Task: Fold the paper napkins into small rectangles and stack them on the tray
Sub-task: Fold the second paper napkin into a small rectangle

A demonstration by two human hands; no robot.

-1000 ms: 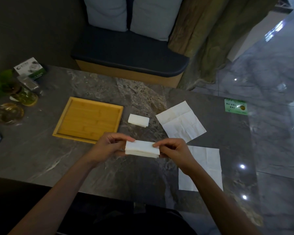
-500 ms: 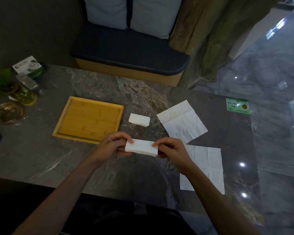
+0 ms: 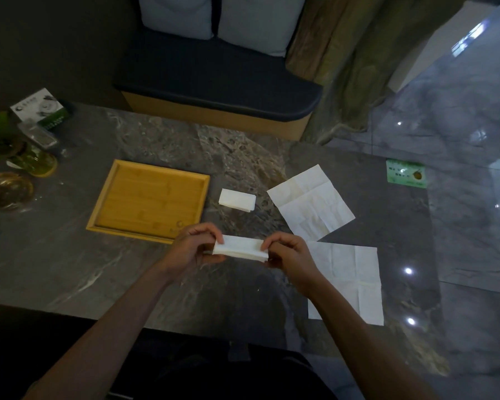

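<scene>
A partly folded napkin is pinched at its ends by the left hand and right hand. Beyond the grip, one folded napkin lies beside the tray, which is seen bare; two flat napkins are left rightward.

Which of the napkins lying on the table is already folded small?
The small folded napkin just right of the wooden tray. The two other napkins on the table lie opened flat, showing only creases.

No legible text on any label.
</scene>
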